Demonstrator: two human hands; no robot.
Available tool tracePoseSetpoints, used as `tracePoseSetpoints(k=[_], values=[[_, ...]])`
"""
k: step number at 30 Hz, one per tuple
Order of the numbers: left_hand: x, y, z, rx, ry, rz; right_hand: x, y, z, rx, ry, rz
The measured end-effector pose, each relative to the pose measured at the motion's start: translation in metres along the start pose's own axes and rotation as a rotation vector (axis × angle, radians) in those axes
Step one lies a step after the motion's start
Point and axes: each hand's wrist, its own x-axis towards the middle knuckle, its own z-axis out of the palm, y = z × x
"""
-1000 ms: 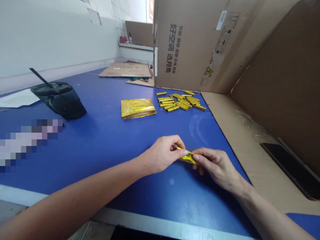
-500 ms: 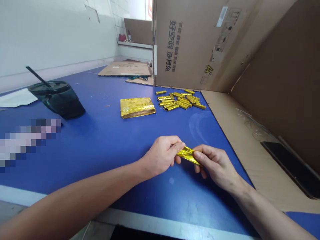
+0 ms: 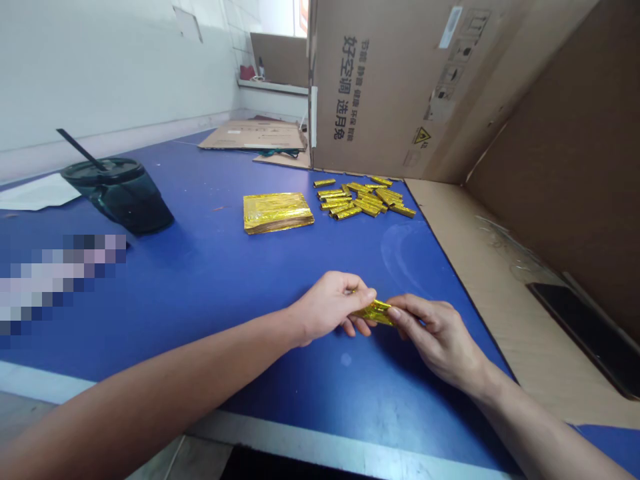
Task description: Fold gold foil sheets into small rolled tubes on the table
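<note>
Between my hands, low on the blue table, is a small folded strip of gold foil [image 3: 374, 312]. My left hand [image 3: 333, 305] pinches one end between thumb and fingers. My right hand [image 3: 437, 333] grips the other end with its fingertips. Both hands hover near the table's front edge. Farther away lies a flat stack of gold foil sheets [image 3: 277, 213]. To its right is a loose heap of several rolled gold foil tubes [image 3: 363, 200], some crossing each other. Neither hand touches the stack or the heap.
A dark green tumbler with a lid and straw [image 3: 119, 193] stands at the left, near a pixelated blurred patch on the table. A cardboard box wall [image 3: 380, 87] rises behind the tubes. Flattened cardboard [image 3: 500, 280] lies right of the table, with a dark phone-like slab [image 3: 585, 337] on it.
The foil strip looks shorter and more tightly folded between my fingers. My hands have moved slightly closer together, and the camera view has shifted a little.
</note>
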Motion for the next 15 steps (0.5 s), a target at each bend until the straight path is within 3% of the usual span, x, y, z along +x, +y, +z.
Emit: tracePoseSetpoints(k=[3,6,11,15], values=[[0.0008,0.0032,-0.0017,-0.109,-0.018,-0.084,-0.0006,0.0033,-0.0003,-0.148,0.092,-0.098],[0.0015,0.0043,-0.0022,-0.178,0.009,-0.081,-0.0011,0.0058,-0.0002,-0.258,0.101,-0.168],[0.0012,0.0026,-0.0017,-0.211,0.054,-0.042,-0.0023,0.004,-0.0003,-0.252,0.09,-0.154],[0.0003,0.0022,-0.0012,-0.082,0.052,0.068,-0.0025,0.0011,-0.0011,-0.183,0.082,-0.094]])
